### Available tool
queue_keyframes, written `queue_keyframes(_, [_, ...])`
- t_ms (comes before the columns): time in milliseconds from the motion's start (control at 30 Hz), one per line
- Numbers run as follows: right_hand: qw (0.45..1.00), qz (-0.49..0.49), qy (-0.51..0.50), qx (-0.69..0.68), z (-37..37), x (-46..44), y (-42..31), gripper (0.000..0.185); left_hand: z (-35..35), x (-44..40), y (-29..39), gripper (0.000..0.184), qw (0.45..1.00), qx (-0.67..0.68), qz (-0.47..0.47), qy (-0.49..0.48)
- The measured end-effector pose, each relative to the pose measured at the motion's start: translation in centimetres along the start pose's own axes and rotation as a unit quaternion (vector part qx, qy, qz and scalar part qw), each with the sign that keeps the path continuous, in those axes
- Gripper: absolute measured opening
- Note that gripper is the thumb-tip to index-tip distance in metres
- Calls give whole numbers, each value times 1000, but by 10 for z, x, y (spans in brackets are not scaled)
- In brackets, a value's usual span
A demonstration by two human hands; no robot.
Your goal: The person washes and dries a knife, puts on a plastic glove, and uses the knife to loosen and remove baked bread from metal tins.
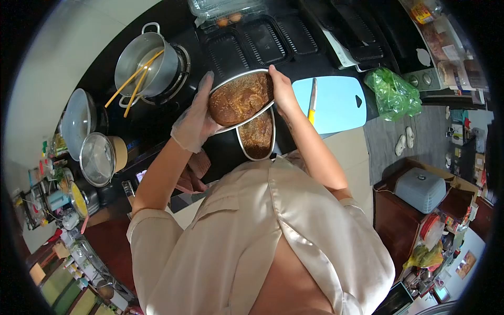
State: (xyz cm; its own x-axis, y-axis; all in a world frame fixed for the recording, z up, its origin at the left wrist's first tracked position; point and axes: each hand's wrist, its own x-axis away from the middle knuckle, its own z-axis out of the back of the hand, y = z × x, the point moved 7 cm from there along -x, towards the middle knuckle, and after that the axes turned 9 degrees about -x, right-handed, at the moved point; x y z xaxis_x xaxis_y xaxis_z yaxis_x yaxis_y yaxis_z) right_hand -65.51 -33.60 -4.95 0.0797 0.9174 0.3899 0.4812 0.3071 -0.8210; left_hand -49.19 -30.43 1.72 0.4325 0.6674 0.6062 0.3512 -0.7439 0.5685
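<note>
A brown loaf with a seeded crust (241,98) sits in an oval metal tin, tilted above the counter. My left hand (197,116), in a clear plastic glove, grips the tin's left end, its thumb raised along the rim. Bare, my right hand (283,90) holds the tin's right end with fingers wrapped round the edge. Below and partly under this tin is a second oval tin with another brown loaf (256,137). A light blue cutting board (341,102) lies right of my right hand, bearing a knife with a yellow handle (312,107).
Black plastic trays (265,39) lie at the counter's back. On the left, a pot (131,63) with chopsticks stands on the stove, near a glass lid (97,159). A green plastic bag (394,93) is beyond the board, and a brown cloth (191,173) lies near my left forearm.
</note>
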Motion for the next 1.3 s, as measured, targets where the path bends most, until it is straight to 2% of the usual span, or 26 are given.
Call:
queue_keyframes(67, [1000,9,7,0,-2,1,0,41,5,-8,-4,67,999,30,23,0])
queue_keyframes(133, [1000,16,14,2,0,2,3,40,-3,-11,-13,75,989,116,70,-67])
queue_keyframes(300, [999,21,24,-14,6,3,13,40,-6,-15,-24,81,983,140,91,-71])
queue_keyframes(333, [999,20,23,-12,6,3,16,40,-9,-14,-15,80,993,2,-24,-119])
queue_keyframes(400, [999,19,36,-8,5,3,20,40,-20,-9,-5,80,967,-137,-140,-164])
queue_keyframes(433, [999,19,36,-8,5,3,20,40,-22,-12,-12,78,985,-3,-66,-162])
queue_keyframes(467, [999,15,28,-13,4,4,20,41,-25,-13,-19,77,979,132,9,-157])
queue_keyframes(600, [999,-12,-3,-44,-5,6,14,43,-21,-18,-20,75,978,134,-8,-158])
queue_keyframes(633, [999,-17,-12,-50,-7,6,13,44,-26,-1,-3,76,984,-39,-112,-131])
queue_keyframes(700, [998,-41,-9,-55,-5,6,14,45,-31,9,14,77,950,-207,-214,-98])
queue_keyframes(733, [998,-33,-2,-57,-4,6,11,45,-19,-2,6,72,994,-14,-94,-61])
queue_keyframes(767, [998,-26,6,-62,-5,7,11,44,-13,-4,-8,68,983,178,32,-19])
queue_keyframes(833, [999,-29,-8,-44,-6,6,18,44,-15,8,-13,63,982,183,44,-10])
queue_keyframes(867, [999,-18,-20,-20,-7,5,19,45,-17,20,3,61,993,17,-115,-27])
queue_keyframes(933, [998,-14,-42,36,-12,9,15,49,-16,29,17,62,951,-148,-270,-40])
queue_keyframes(967, [998,-15,-43,37,-13,13,14,49,-6,24,15,66,890,-316,-325,-38])
queue_keyframes(1000, [998,-11,-39,56,-13,15,12,51,3,16,11,78,798,-475,-369,-36])
queue_keyframes(1067, [996,1,-35,84,-12,13,12,54,0,14,8,95,677,-617,-400,-32])
queue_keyframes(1133, [997,5,-30,73,-16,16,4,53,-14,16,9,96,723,-559,-398,-82])
queue_keyframes(1200, [998,6,-25,62,-15,16,3,53,-17,18,5,97,746,-527,-394,-105])
queue_keyframes(1300, [997,-6,-63,38,-18,7,6,51,-13,19,8,69,748,-509,-420,-75])
